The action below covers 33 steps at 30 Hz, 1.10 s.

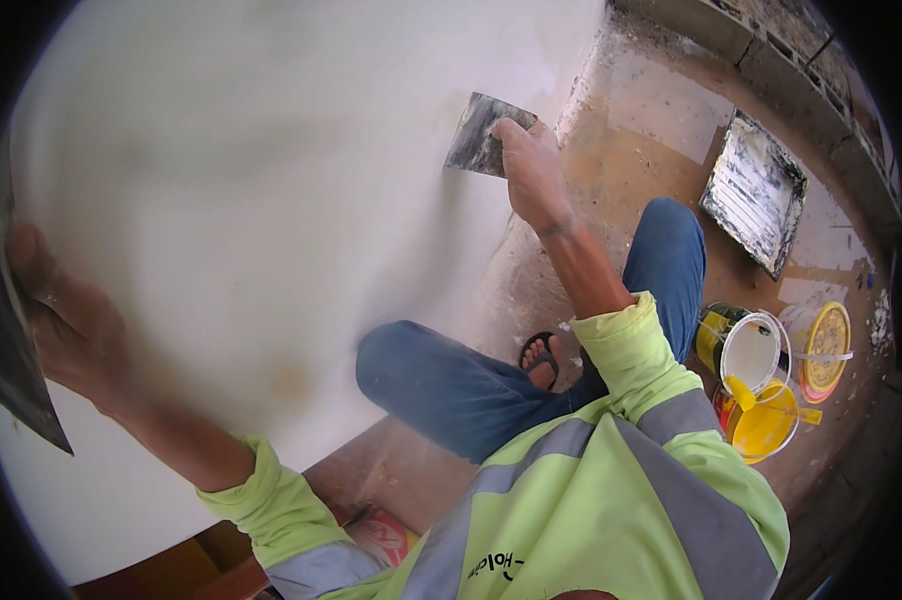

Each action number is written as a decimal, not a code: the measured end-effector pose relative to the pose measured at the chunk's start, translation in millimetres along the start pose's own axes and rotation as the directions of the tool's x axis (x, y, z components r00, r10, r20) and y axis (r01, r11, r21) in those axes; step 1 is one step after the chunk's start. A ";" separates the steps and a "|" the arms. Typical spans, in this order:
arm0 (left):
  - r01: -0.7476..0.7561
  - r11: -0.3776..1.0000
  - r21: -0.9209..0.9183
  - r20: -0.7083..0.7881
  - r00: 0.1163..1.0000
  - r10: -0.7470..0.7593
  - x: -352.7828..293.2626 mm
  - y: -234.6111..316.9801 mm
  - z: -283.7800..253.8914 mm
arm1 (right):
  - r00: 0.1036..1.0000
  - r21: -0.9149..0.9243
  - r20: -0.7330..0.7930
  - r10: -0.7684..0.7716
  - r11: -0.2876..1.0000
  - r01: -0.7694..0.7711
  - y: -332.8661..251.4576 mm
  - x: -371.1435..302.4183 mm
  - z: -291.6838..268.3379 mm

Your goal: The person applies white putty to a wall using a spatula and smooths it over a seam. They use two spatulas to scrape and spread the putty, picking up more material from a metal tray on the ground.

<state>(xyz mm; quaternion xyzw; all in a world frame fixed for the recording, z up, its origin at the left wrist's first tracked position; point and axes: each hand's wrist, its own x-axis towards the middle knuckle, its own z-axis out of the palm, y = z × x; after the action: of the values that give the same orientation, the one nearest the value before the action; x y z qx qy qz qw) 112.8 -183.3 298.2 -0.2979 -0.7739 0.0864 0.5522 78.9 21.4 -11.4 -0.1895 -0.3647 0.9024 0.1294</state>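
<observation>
My right hand (533,170) grips a wide putty knife (477,135) whose dark blade, smeared with pale filler, is at the white wall (251,200) near its lower corner. At the far left, my left hand (76,325) is raised and slightly blurred. Its fingers close on a dark flat blade (13,370) with a pointed corner, cut off by the picture's edge. What lies beyond that edge is hidden.
A filler-smeared tray (756,190) lies on the dusty floor at right. Nearer stand a paint bucket (751,350), a yellow-lidded bucket (824,360) and a yellow container (764,425). A block ledge (791,80) runs behind. My bent knees (421,375) are beside the wall.
</observation>
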 end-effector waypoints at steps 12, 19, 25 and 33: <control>0.045 0.996 -0.077 -0.001 0.999 -0.046 5.7 -21.0 11.1 | 0.985 -0.076 0.111 -0.130 0.987 0.139 -52.6 -3.3 31.9; 0.609 0.507 -0.610 0.538 0.788 -0.299 -65.6 86.2 29.3 | 0.968 0.104 -0.043 -0.248 0.962 0.251 -127.3 -22.0 -21.7; 0.772 -0.310 -0.555 0.809 0.587 0.013 -118.4 146.7 72.8 | 0.535 0.048 0.572 -0.621 0.677 0.734 -130.4 -54.0 -58.2; 0.753 -0.476 -0.455 0.820 0.562 0.106 -108.6 168.1 75.8 | 0.373 -0.156 0.714 -0.593 0.384 0.910 -132.6 -52.4 -60.1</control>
<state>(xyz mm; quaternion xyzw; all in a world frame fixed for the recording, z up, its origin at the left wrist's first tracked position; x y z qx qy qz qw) 128.7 -93.2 104.7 -0.2393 -0.6649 -0.6854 -0.1754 164.6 131.4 55.7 0.2506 -0.6624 0.5961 0.3783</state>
